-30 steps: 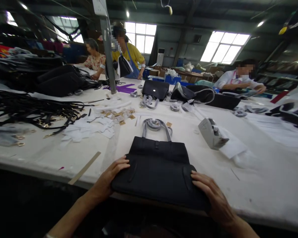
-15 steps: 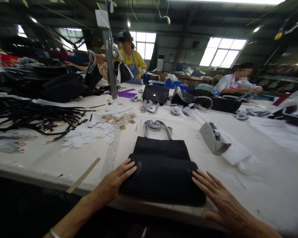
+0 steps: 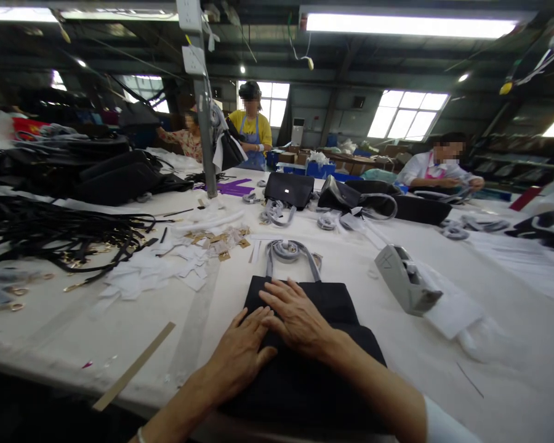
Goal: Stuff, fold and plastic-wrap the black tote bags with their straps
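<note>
A black handbag (image 3: pixel 337 387) lies flat at the table's near edge, its grey-wrapped handles (image 3: pixel 316 266) pointing away from me. My left hand (image 3: pixel 244 347) rests on the bag's left side with the fingers stretched forward. Across the upper middle of the bag lies my right hand (image 3: pixel 298 317), fingers spread, its thumb side touching or nearly touching my left fingertips. Neither hand grips anything. Between the handles sits a coiled grey-wrapped strap (image 3: pixel 286 248). My hands and right forearm cover part of the bag.
A grey tape dispenser (image 3: pixel 406 280) stands to the right beside white wrapping sheets (image 3: pixel 457 314). Leftward lie black straps (image 3: pixel 74 237), white paper pieces (image 3: pixel 143 271) and a flat strip (image 3: pixel 136 366). More black bags (image 3: pixel 289 189) lie beyond. Co-workers (image 3: pixel 253 126) are across the table.
My right hand has moved left from the bag's right edge onto its upper middle. My left hand has shifted inward onto the bag. The view has tilted up slightly.
</note>
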The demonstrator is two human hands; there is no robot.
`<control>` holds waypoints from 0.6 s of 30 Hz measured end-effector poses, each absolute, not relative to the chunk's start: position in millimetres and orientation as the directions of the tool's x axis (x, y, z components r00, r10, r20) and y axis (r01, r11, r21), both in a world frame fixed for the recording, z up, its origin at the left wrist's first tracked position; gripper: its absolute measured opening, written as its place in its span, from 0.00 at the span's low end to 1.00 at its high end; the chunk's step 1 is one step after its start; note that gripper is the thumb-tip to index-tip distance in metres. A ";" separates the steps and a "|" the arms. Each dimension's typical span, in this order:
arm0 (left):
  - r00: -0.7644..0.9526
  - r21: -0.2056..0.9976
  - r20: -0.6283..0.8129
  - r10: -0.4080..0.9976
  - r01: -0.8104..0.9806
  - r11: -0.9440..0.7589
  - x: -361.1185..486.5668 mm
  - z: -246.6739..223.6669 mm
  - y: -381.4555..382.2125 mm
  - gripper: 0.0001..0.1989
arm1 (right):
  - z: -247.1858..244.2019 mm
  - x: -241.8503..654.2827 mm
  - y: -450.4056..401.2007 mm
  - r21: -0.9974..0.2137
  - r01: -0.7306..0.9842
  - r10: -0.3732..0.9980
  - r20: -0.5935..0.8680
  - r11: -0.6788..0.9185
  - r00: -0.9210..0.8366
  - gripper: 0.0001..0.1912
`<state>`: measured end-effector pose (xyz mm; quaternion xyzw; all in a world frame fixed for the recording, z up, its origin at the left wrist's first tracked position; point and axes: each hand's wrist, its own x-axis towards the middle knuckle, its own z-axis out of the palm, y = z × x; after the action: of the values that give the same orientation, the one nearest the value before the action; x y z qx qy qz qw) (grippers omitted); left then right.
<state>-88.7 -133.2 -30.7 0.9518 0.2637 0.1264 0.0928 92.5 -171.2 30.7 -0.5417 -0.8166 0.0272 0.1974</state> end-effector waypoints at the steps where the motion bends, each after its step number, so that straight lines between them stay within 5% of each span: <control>1: 0.824 0.273 0.171 0.540 0.487 -0.830 -88.5 -29.3 -132.4 0.30 | 29.3 84.3 -157.6 -0.272 0.864 0.892 0.292 0.424 -0.346 0.26; 12: 0.839 0.396 0.132 0.527 0.443 -0.804 -93.7 -31.3 -128.6 0.40 | -37.4 74.7 -81.4 -0.405 0.844 0.930 0.249 0.353 -0.269 0.20; 18: 0.749 0.605 0.056 0.660 0.500 -0.619 -89.9 0.6 -70.1 0.10 | -44.4 77.4 -78.7 -0.432 0.831 0.932 0.250 0.350 -0.262 0.18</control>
<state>-89.9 -70.1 0.6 0.8891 0.3263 0.1379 0.2898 77.4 -78.7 -44.4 -0.5600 -0.7871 0.1073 0.2351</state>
